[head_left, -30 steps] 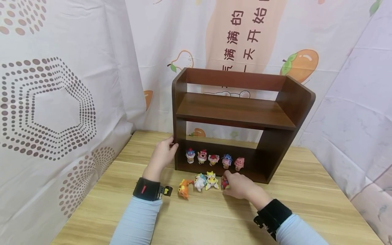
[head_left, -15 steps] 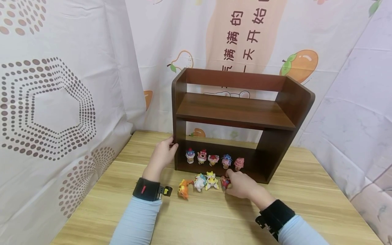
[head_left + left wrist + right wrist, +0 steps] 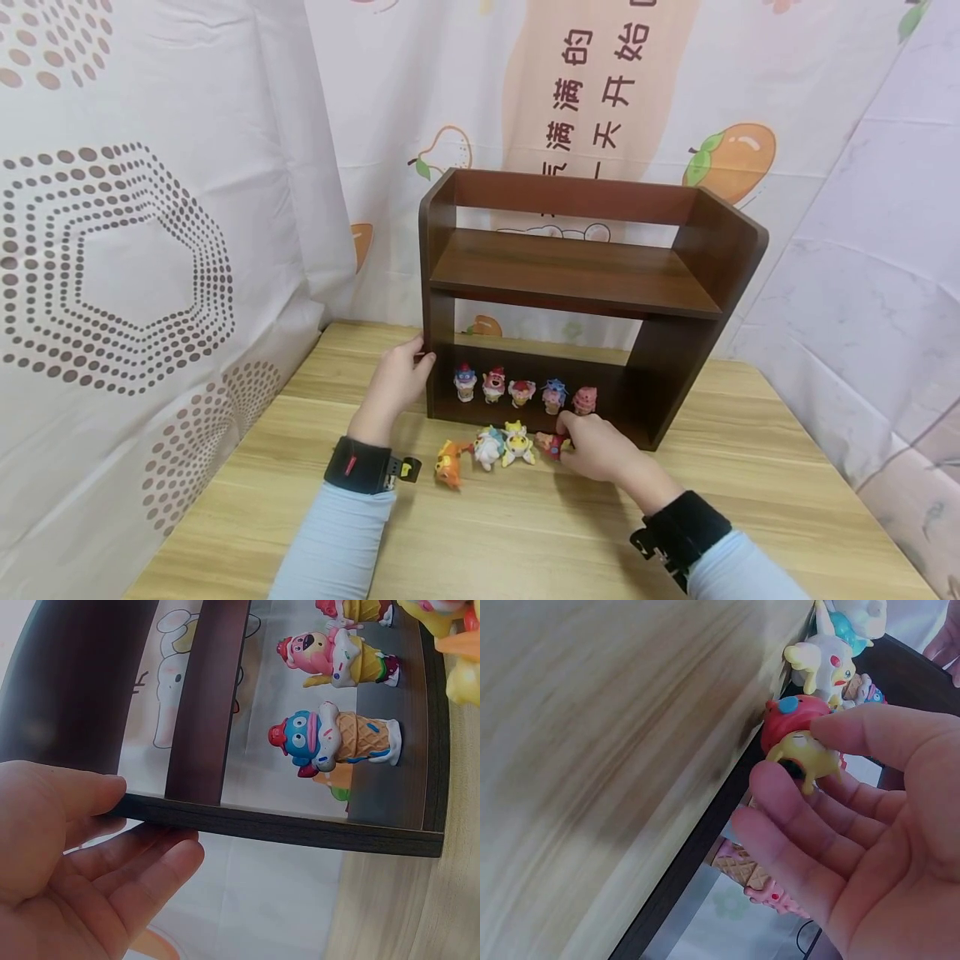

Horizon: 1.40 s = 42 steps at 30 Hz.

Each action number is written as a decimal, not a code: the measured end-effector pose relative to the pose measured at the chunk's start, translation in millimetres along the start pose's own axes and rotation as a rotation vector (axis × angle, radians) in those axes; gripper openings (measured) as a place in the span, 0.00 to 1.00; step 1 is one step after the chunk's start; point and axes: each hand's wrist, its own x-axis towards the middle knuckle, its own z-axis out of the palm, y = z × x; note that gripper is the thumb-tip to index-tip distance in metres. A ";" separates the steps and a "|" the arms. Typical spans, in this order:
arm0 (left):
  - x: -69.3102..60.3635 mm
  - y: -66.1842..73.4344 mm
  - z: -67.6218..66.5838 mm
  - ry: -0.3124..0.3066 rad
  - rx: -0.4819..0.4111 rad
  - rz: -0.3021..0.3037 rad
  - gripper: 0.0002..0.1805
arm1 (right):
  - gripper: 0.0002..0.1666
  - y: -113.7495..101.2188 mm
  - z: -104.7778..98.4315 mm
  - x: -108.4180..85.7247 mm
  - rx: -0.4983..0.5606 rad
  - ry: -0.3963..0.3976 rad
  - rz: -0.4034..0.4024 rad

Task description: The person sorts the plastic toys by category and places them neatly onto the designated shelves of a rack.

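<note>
Right hand (image 3: 597,448) pinches a red figurine (image 3: 798,718), left hand (image 3: 393,379) grips the shelf (image 3: 577,268) holding five cone figures (image 3: 522,392).

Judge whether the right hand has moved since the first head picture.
Yes: the right hand has shifted slightly rightward against the brown shelf.

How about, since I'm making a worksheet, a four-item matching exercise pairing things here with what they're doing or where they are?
Things:
1. Left hand
2. Right hand
3. Orange toy
4. Five cone toys

Places and actions:
A. In a row on the rack's bottom shelf
B. Pinching the red-and-yellow toy
C. On the table, leftmost of the loose toys in the head view
D. Gripping the rack's side

Pairs: 1-D, 2-B, 3-C, 4-A
</note>
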 end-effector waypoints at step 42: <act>0.8 -2.8 1.1 0.005 -0.007 0.004 0.27 | 0.05 12.5 -28.4 -11.2 0.045 0.130 -0.113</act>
